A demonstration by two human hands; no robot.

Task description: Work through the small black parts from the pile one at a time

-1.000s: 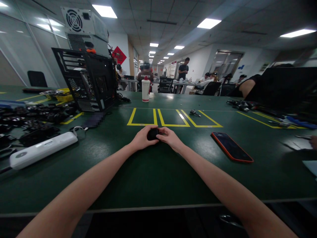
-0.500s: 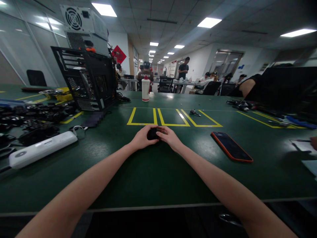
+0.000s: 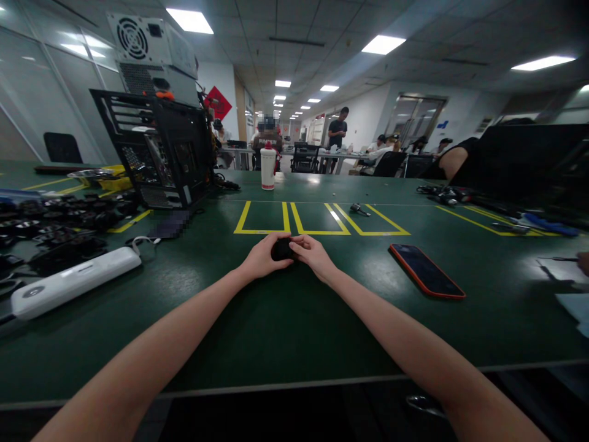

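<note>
Both my hands meet on the green table point(image 3: 285, 319), just in front of the yellow marked boxes point(image 3: 317, 218). My left hand point(image 3: 262, 256) and my right hand point(image 3: 315, 256) are closed around a small black object point(image 3: 281, 248) held between them. Its shape is mostly hidden by my fingers. Both forearms stretch forward from the near table edge.
A phone in an orange case point(image 3: 426, 270) lies to the right. A white power strip point(image 3: 69, 283) and several black parts point(image 3: 59, 221) lie at left, beside an open black computer case point(image 3: 156, 150). A white bottle point(image 3: 267, 166) stands at the back. People sit further off.
My hands and the black object stay in place. The view has shifted slightly.
</note>
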